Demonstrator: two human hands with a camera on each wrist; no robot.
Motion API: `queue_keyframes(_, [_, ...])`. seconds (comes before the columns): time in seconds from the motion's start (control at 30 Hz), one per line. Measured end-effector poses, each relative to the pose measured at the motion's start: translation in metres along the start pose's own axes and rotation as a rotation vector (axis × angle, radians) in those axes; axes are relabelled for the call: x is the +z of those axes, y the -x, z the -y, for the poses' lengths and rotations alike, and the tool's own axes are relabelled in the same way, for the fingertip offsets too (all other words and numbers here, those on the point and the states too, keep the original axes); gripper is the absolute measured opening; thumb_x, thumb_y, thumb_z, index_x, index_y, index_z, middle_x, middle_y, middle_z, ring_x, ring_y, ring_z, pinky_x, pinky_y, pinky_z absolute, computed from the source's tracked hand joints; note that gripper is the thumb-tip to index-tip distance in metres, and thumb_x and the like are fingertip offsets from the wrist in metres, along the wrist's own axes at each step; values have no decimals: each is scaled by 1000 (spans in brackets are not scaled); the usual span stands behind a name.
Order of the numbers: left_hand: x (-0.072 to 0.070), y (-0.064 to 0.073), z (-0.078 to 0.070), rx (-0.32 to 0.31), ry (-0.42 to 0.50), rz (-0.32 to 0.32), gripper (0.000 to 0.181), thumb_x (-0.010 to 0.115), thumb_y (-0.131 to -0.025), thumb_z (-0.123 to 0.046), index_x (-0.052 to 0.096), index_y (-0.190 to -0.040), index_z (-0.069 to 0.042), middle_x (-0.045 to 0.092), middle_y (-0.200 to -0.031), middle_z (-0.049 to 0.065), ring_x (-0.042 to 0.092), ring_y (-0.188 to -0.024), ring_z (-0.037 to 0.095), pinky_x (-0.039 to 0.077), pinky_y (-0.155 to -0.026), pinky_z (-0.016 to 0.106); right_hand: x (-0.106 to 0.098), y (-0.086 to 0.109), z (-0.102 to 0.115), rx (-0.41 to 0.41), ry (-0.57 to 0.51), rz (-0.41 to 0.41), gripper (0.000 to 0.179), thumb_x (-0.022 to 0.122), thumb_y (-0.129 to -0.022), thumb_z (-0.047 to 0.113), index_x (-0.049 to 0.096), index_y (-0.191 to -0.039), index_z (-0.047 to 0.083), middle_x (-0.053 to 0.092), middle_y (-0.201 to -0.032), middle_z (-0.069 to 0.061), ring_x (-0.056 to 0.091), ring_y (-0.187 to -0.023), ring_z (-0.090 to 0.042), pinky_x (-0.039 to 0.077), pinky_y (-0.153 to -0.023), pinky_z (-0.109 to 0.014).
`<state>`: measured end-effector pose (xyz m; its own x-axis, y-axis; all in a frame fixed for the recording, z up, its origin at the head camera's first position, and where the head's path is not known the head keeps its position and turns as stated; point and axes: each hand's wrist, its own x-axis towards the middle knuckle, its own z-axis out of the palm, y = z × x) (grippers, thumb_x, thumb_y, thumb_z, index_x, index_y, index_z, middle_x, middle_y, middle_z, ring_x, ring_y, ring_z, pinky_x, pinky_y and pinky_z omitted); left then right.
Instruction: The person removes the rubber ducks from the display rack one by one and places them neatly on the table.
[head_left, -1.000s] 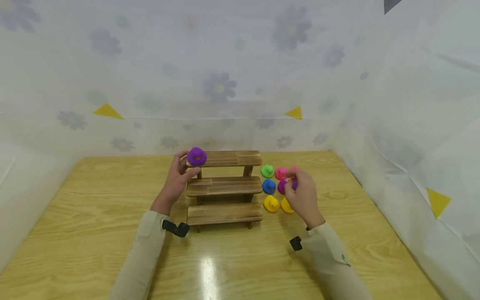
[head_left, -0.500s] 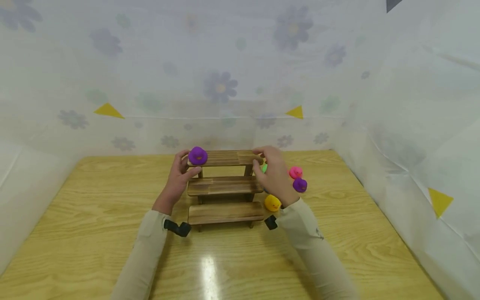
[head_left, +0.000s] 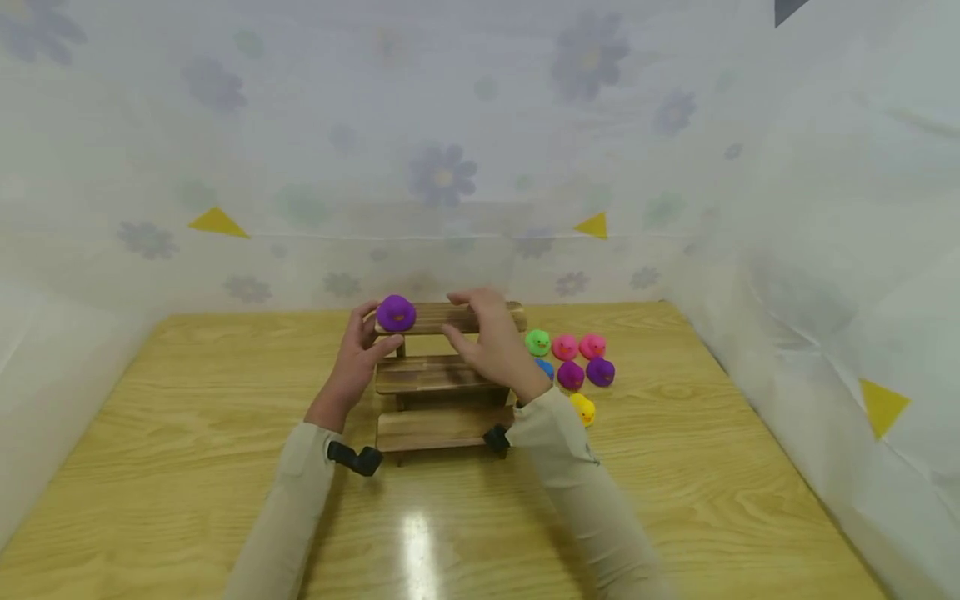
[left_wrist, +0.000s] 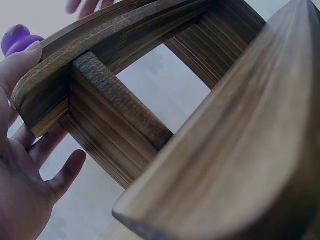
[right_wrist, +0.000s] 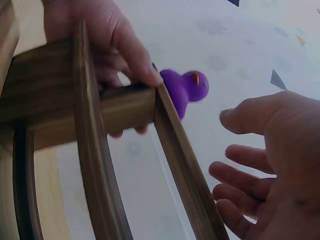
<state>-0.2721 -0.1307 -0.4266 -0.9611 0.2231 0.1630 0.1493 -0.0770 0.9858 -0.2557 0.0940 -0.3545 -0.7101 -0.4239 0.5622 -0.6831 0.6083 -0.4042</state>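
A three-tier wooden step shelf stands on the table. On the left end of its top tier sits a purple rubber duck, also seen in the right wrist view. My left hand grips that end of the top plank, its thumb at the front edge near the duck and its other fingers behind and below. Over the right half of the top tier hovers my right hand, fingers apart and holding nothing. In the right wrist view the right hand is apart from the duck.
Right of the shelf are a green duck, pink ducks, purple ducks, a partly hidden blue duck and a yellow duck. Flower-patterned sheeting encloses the table's back and sides.
My right hand has moved left from above the ducks to above the top tier. My left hand and the purple duck on the shelf have stayed in place.
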Motion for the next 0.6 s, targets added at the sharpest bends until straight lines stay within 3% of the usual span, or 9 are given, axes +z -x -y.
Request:
queue_keyframes(0.13, [-1, -1, 2, 7, -6, 3, 62, 56, -97, -10, 18, -147, -13, 37, -152, 12, 39, -134, 25, 41, -92, 27, 11, -11, 9, 5, -25, 42, 44, 70, -88, 16, 56, -125, -4, 61, -120, -18, 51, -118, -33, 37, -104, -45])
queue_keyframes(0.43, [4, -1, 2, 2, 38, 5, 61, 55, -97, -9, 19, -146, -13, 35, -153, 12, 36, -136, 25, 38, -96, 31, 27, -27, 17, 25, -43, 111, 47, 72, -87, 19, 56, -125, -4, 63, -120, -17, 52, -117, -32, 32, -107, -46])
queue_keyframes(0.6, [4, -3, 1, 15, 27, 11, 58, 54, -98, -11, 20, -145, -14, 37, -151, 13, 42, -128, 19, 37, -97, 33, 31, -31, 19, 77, -33, 125, 47, 71, -88, 22, 56, -127, -1, 62, -122, -14, 51, -117, -30, 34, -105, -44])
